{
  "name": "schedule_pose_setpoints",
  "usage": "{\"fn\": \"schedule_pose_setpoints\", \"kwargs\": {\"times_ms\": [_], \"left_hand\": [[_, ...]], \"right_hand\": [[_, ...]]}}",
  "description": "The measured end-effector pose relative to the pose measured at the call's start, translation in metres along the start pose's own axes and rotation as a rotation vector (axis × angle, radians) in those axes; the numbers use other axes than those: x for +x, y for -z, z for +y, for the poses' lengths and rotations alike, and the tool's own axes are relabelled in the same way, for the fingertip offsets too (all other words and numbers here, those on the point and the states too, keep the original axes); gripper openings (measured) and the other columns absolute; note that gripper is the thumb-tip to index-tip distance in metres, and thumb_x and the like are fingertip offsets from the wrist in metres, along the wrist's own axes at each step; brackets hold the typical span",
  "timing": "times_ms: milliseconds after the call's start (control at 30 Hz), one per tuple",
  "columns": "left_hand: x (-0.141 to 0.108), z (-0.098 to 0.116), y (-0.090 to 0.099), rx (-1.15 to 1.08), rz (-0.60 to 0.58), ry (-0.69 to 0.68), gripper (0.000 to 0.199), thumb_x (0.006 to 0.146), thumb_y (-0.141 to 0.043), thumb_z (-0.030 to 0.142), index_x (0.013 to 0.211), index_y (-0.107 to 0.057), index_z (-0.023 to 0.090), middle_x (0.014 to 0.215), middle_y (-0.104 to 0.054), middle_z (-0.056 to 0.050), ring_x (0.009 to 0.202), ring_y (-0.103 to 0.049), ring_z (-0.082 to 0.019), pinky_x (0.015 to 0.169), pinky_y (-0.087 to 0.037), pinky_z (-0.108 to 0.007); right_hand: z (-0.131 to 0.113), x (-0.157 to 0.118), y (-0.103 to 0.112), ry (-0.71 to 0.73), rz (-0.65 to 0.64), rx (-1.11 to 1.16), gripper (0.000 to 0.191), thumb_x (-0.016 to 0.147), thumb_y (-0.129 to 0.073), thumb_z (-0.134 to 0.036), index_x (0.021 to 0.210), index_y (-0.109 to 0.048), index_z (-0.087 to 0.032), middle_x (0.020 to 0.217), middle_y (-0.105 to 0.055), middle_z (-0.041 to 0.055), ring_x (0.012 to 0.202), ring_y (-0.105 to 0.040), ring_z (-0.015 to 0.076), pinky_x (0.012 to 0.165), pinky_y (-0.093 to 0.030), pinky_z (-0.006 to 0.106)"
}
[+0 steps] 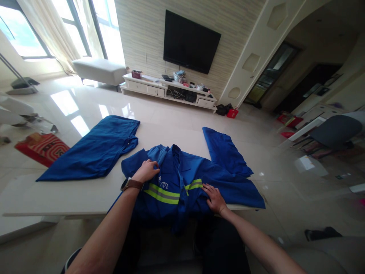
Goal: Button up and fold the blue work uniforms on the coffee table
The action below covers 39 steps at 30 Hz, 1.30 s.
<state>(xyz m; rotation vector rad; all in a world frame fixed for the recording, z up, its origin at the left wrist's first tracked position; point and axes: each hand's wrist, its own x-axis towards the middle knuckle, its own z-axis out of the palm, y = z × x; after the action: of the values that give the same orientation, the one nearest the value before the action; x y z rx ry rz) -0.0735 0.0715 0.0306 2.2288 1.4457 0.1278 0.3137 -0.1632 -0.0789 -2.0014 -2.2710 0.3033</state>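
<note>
The pale table (85, 194) is the biggest thing close to the person, and it carries three blue pieces of clothing. The largest of them is the blue jacket (188, 201), lying at the near edge in the middle, with its collar away from the person and its lower part hanging over the edge. To its left there is a folded blue garment (91, 152), and to its right a smaller blue garment (226, 152), close against the jacket's sleeve. Across the room, a black television (191, 42) is on the wall above a white cabinet (145, 88); on its screen I can read no writing.

Beyond the left edge of the table stands a red paper bag (42, 148) with pale rings and big dark letters; the first seems a K, the others are too blurred for me to be sure.

The left hand (146, 171) lies on the chest of the jacket, its fingers half bent with the tips on the cloth; whether they pinch it, I cannot tell. The right hand (214, 198) has its fingers slightly spread and rather flat, touching the end of the yellow-green strip (195, 184), without gripping. A watch (125, 184) with brown strap is on the left wrist. Smallest is the white print (163, 184) on the chest, a mark with characters too small to read.
</note>
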Motion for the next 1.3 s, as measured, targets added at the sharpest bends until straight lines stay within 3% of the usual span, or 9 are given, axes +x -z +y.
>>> {"fn": "schedule_pose_setpoints", "kwargs": {"times_ms": [100, 200, 433, 633, 867, 967, 1033, 1133, 1300], "left_hand": [[-0.004, 0.009, -0.01, 0.049, -0.103, 0.059, 0.057, 0.084, -0.06, 0.045, 0.14, -0.067, 0.033, 0.156, -0.049, -0.014, 0.147, -0.037, -0.042, 0.113, -0.04, -0.058], [-0.008, 0.019, -0.019, 0.099, -0.17, 0.134, 0.058, 0.084, -0.06, 0.044, 0.142, -0.065, 0.036, 0.171, -0.029, -0.011, 0.155, -0.022, -0.045, 0.114, -0.036, -0.066], [-0.007, 0.027, -0.026, 0.128, -0.098, 0.135, 0.063, 0.083, -0.056, 0.037, 0.145, -0.062, 0.025, 0.171, -0.029, -0.013, 0.149, -0.03, -0.045, 0.109, -0.038, -0.068], [-0.004, 0.03, -0.017, 0.055, -0.042, 0.141, 0.066, 0.088, -0.049, 0.04, 0.151, -0.052, 0.02, 0.17, -0.029, -0.016, 0.15, -0.029, -0.044, 0.11, -0.038, -0.069], [-0.003, 0.015, 0.012, -0.206, 0.349, 0.293, 0.084, 0.09, -0.053, 0.044, 0.162, -0.026, 0.01, 0.171, -0.017, -0.021, 0.154, -0.025, -0.043, 0.119, -0.035, -0.064], [-0.012, -0.001, 0.034, -0.374, 0.647, 0.277, 0.085, 0.09, -0.058, 0.037, 0.16, -0.026, 0.003, 0.168, -0.017, -0.024, 0.157, -0.021, -0.039, 0.129, -0.027, -0.052], [-0.022, -0.018, 0.051, -0.446, 0.913, 0.246, 0.081, 0.089, -0.06, 0.029, 0.156, -0.028, -0.003, 0.166, -0.019, -0.027, 0.158, -0.019, -0.037, 0.133, -0.019, -0.045], [-0.045, -0.054, 0.073, -0.493, 1.231, 0.318, 0.079, 0.085, -0.061, 0.019, 0.154, -0.03, -0.001, 0.166, -0.02, -0.024, 0.157, -0.019, -0.036, 0.134, -0.012, -0.046], [-0.096, -0.123, 0.081, -0.587, 1.325, 0.551, 0.076, 0.089, -0.052, 0.036, 0.154, -0.02, 0.011, 0.165, -0.023, -0.014, 0.156, -0.028, -0.026, 0.132, -0.017, -0.036]], "right_hand": [[0.0, 0.0, 0.0, -0.002, 0.001, 0.003, 0.078, 0.08, -0.048, -0.016, 0.156, -0.047, -0.027, 0.165, -0.041, 0.0045, 0.151, -0.034, 0.0272, 0.115, -0.032, 0.047], [-0.001, 0.0, 0.001, -0.007, -0.002, 0.006, 0.077, 0.08, -0.048, -0.017, 0.156, -0.047, -0.028, 0.165, -0.041, 0.0044, 0.151, -0.034, 0.0275, 0.115, -0.032, 0.047], [-0.001, 0.0, 0.002, -0.009, -0.009, -0.001, 0.076, 0.08, -0.048, -0.017, 0.155, -0.049, -0.027, 0.165, -0.042, 0.0043, 0.15, -0.035, 0.028, 0.115, -0.032, 0.047], [0.0, 0.0, 0.001, -0.009, -0.011, 0.001, 0.078, 0.08, -0.049, -0.017, 0.157, -0.046, -0.029, 0.165, -0.041, 0.0045, 0.149, -0.035, 0.0292, 0.115, -0.032, 0.048], [-0.002, 0.0, 0.001, -0.013, -0.003, 0.007, 0.079, 0.08, -0.05, -0.016, 0.158, -0.045, -0.031, 0.165, -0.042, 0.0047, 0.15, -0.035, 0.0298, 0.115, -0.032, 0.05], [-0.003, 0.0, 0.002, -0.019, -0.011, 0.011, 0.079, 0.08, -0.049, -0.016, 0.157, -0.046, -0.03, 0.165, -0.042, 0.005, 0.15, -0.035, 0.0299, 0.115, -0.032, 0.05], [-0.003, 0.0, 0.002, -0.02, -0.006, 0.012, 0.077, 0.08, -0.049, -0.016, 0.156, -0.048, -0.029, 0.165, -0.042, 0.0051, 0.15, -0.035, 0.0291, 0.116, -0.032, 0.049], [-0.003, 0.0, 0.002, -0.02, 0.004, 0.012, 0.075, 0.08, -0.048, -0.015, 0.155, -0.05, -0.028, 0.164, -0.043, 0.0051, 0.15, -0.036, 0.028, 0.117, -0.031, 0.049], [-0.003, 0.0, 0.001, -0.028, -0.002, 0.013, 0.076, 0.081, -0.049, -0.015, 0.156, -0.048, -0.031, 0.164, -0.044, 0.0048, 0.149, -0.037, 0.0294, 0.117, -0.031, 0.05]]}}
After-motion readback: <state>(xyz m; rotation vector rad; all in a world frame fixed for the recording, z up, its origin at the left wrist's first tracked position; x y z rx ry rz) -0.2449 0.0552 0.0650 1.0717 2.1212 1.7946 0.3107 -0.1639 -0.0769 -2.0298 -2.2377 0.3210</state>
